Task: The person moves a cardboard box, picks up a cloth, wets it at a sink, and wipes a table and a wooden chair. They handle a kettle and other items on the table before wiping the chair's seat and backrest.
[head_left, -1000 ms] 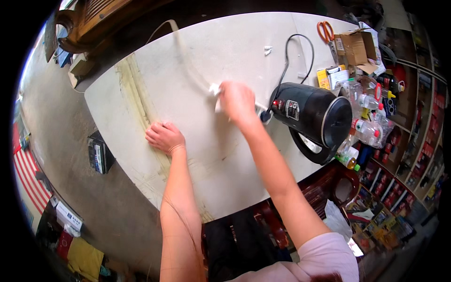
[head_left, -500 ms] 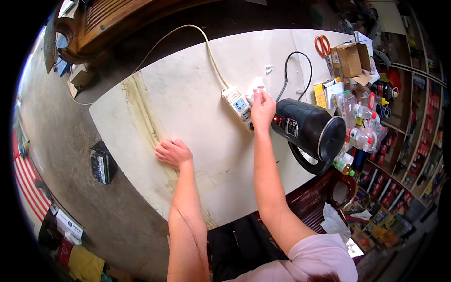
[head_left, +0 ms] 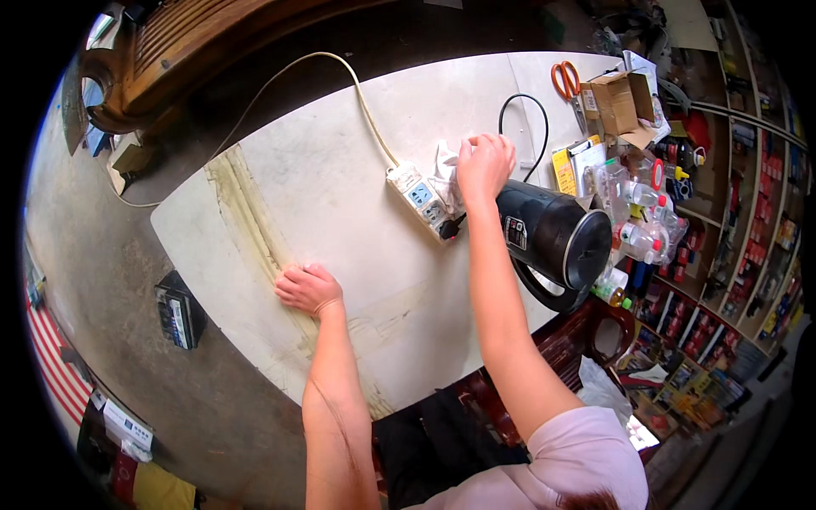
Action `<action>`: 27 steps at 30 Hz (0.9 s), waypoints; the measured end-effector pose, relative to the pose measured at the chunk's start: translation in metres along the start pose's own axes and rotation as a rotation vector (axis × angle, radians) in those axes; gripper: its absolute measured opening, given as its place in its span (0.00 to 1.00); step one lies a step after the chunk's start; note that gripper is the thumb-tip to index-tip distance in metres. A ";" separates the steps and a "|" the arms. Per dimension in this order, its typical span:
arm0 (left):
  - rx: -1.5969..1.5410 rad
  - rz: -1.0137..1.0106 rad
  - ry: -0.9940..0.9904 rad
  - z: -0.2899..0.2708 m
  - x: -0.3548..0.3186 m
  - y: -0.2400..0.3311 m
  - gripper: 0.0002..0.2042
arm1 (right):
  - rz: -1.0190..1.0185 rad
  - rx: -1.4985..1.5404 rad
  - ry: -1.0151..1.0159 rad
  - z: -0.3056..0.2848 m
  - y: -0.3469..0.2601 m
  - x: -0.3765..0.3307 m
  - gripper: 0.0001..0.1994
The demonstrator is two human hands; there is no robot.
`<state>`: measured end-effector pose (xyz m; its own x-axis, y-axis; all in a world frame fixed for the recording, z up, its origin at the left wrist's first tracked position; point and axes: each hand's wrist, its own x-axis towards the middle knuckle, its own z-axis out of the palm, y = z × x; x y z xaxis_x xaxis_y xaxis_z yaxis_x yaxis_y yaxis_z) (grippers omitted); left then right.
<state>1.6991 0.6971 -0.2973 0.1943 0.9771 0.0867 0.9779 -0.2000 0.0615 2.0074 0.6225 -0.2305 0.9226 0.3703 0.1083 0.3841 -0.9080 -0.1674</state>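
Note:
My right hand [head_left: 486,168] is closed over the far part of the white table, its fingers curled down and hidden beneath it. Against its left side lies a crumpled white tissue [head_left: 445,175], between the hand and a white power strip [head_left: 419,197]. A black electric kettle [head_left: 544,229] stands just right of my right wrist, its lid toward the right. My left hand [head_left: 306,290], curled into a loose fist, rests on a yellowed strip of tape [head_left: 246,204] on the table's left side. Nothing shows in its fingers.
A pale cable [head_left: 361,93] runs from the power strip over the far edge; a black cord [head_left: 546,127] loops behind the kettle. Orange-handled scissors [head_left: 567,82], an open cardboard box [head_left: 619,104] and several plastic bottles [head_left: 639,242] crowd the right. A dark battery [head_left: 180,310] sits on the floor.
My right hand has shifted away from the tissue, slightly right and farther out, over where small white bits lay. The tissue now lies more spread beside the power strip. My left hand stays put.

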 end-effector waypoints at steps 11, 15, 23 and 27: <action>0.012 -0.006 -0.005 0.001 -0.001 -0.001 0.11 | 0.370 0.559 -0.043 0.023 -0.011 -0.016 0.12; -0.015 -0.004 -0.020 0.000 -0.001 -0.001 0.12 | 0.109 0.790 -0.114 0.050 -0.012 -0.014 0.17; 0.012 -0.019 -0.051 -0.001 -0.003 0.000 0.12 | 0.111 0.608 0.078 0.110 0.029 0.146 0.24; -0.043 -0.053 -0.076 -0.001 -0.003 0.001 0.13 | 0.221 0.666 0.043 0.108 0.032 0.155 0.21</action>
<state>1.6995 0.6942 -0.2966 0.1497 0.9887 0.0066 0.9830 -0.1495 0.1069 2.1662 0.6721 -0.3253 0.9846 0.1704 0.0392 0.1412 -0.6428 -0.7529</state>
